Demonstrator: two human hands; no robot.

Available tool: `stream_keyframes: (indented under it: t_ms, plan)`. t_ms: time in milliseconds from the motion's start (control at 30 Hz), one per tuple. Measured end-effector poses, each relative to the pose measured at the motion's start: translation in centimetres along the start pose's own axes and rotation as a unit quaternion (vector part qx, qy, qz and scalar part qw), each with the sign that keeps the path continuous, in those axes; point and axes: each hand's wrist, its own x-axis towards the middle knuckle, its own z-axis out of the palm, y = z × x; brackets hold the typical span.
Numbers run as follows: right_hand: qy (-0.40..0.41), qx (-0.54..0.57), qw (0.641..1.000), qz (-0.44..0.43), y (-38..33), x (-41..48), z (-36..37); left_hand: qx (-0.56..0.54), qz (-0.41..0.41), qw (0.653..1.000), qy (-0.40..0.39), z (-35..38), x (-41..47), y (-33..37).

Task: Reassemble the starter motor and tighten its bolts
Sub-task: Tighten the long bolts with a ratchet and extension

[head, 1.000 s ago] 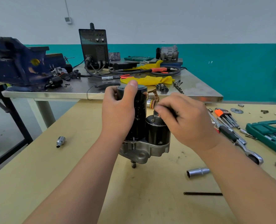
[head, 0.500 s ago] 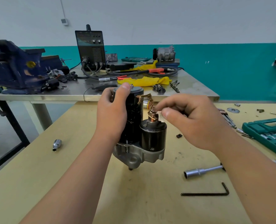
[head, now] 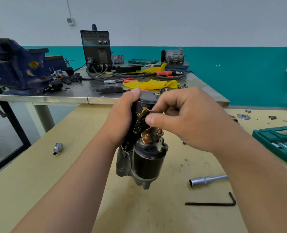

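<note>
Head view: mid-table (head: pixel 38 165), left hand (head: pixel 121 121) grips starter motor (head: pixel 147 162), right hand (head: pixel 189 120) pinches strap (head: pixel 143 112).

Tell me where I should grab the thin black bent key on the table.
Probably pinch the hex key near its bend, coming straight down from above. It lies flat on the table, thin all along, so the corner where the short leg turns off gives fingers the most to catch.

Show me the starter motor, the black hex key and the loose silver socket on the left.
starter motor (head: pixel 148 163): head view, black solenoid barrel.
hex key (head: pixel 210 203): head view, long arm.
silver socket (head: pixel 57 147): head view, its side.
</note>
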Motion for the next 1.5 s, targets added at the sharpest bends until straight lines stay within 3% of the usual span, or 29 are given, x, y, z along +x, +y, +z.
stream_keyframes:
  t_ms: [133, 300, 400, 600, 700, 833, 967, 1067, 1167, 1300, 1500]
  plan:
    - [0.047, -0.012, 0.999, -0.015, -0.5, -0.1, 1.3, 0.011, -0.003, 1.0, 0.023, -0.7, 0.0, -0.5]
    - [0.085, -0.048, 0.995, -0.031, -1.0, 0.0, 3.1, 0.037, -0.007, 0.993, 0.114, -1.1, -0.4, -0.4]
    - [0.071, -0.043, 0.996, -0.011, -0.9, 0.3, 2.7, 0.056, 0.007, 0.986, 0.158, -0.9, -0.7, -0.2]
    - [0.02, -0.029, 0.999, 0.008, 0.0, -0.1, 1.5, 0.138, 0.069, 0.978, 0.141, -0.6, -0.9, -0.2]
    - [-0.006, 0.056, 0.995, 0.082, 1.6, 0.0, -0.1, 0.114, 0.084, 0.978, 0.154, -0.4, -0.6, -0.4]
    - [0.014, 0.214, 0.949, 0.231, 5.4, 0.0, -1.7, 0.106, 0.051, 0.969, 0.217, -0.6, -0.2, -0.9]
    - [0.019, 0.116, 0.953, 0.281, 7.6, -0.8, -1.4, 0.114, 0.052, 0.96, 0.25, -0.9, 0.0, -1.1]
    - [0.074, 0.109, 0.963, 0.235, 7.0, -0.5, -1.5, 0.123, 0.066, 0.956, 0.258, -0.6, 0.1, -1.1]
    - [0.152, 0.067, 0.978, 0.123, 5.0, -0.2, -0.6, 0.138, 0.082, 0.951, 0.264, 0.1, -0.1, -1.1]
    - [0.244, 0.001, 0.97, 0.01, 3.2, -0.3, 1.8, 0.172, 0.108, 0.94, 0.273, 1.3, -0.2, -1.4]
    - [0.18, -0.053, 0.982, 0.028, 3.6, -0.9, 2.6, 0.177, 0.105, 0.935, 0.288, 1.8, 0.0, -1.5]
